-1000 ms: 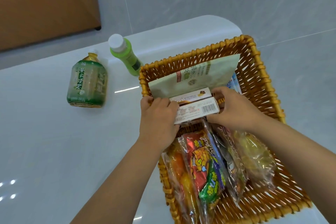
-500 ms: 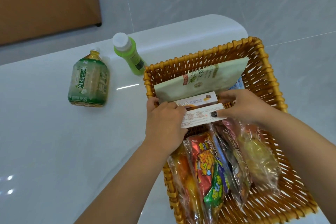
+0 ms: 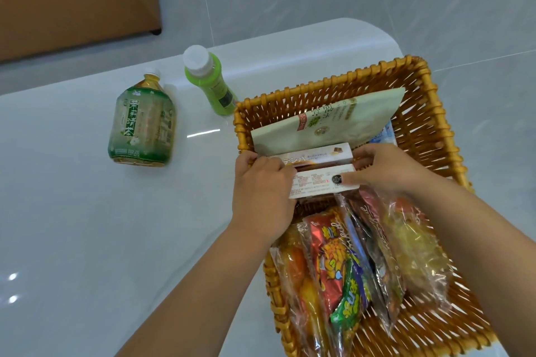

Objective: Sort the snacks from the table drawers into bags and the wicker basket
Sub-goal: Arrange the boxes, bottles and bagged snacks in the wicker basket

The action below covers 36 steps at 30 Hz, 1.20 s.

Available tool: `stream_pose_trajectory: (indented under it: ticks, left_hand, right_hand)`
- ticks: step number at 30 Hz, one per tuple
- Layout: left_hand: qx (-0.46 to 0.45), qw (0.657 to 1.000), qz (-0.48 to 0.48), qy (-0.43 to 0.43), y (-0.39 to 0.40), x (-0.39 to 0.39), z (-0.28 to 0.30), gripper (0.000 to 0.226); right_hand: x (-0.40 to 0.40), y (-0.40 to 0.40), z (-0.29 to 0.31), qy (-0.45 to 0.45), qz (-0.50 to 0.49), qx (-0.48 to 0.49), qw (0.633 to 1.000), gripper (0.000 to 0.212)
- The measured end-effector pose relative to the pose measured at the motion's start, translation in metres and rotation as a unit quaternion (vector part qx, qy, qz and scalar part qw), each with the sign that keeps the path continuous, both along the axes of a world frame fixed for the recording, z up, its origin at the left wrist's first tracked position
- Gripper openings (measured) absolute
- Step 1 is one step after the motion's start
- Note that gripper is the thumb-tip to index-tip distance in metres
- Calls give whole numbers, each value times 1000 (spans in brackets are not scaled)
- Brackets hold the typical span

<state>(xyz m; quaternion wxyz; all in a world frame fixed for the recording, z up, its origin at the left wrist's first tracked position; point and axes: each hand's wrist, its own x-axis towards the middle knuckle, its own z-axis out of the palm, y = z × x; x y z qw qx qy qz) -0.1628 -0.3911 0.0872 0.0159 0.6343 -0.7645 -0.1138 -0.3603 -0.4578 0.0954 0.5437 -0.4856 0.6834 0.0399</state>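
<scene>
1. Two hands worked inside the wicker basket (image 3: 429, 90), which stood on the white table (image 3: 87, 226) near its rounded far corner.
2. The left hand (image 3: 261, 191) gripped the left end of a white snack box (image 3: 322, 181), its fingers curled over the box's near face.
3. The right hand (image 3: 388, 166) held the right end of the same box, with a dark-painted thumbnail lying on its printed face.
4. That box stood on edge across the basket, and a second white box (image 3: 316, 155) stood just behind it, touching it.
5. A pale green pouch (image 3: 333, 122) leaned upright behind the boxes against the basket's far wall.
6. A blue-and-white packet (image 3: 384, 136) showed only as a corner to the right of the pouch.
7. Several clear and coloured snack bags (image 3: 342, 269) lay side by side in the near half of the basket.
8. A tea bottle (image 3: 142, 124) stood on the table to the left of the basket, and a bright green bottle with a white cap (image 3: 208, 82) stood just beside the basket's far left corner.
</scene>
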Motion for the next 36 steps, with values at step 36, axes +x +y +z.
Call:
stream_pose_trajectory:
  ticks: [36]
  left_hand:
    - [-12,834,414,365,-122,98,24,96]
  right_hand:
    - [177,71,-27,133,35,-374,917,34]
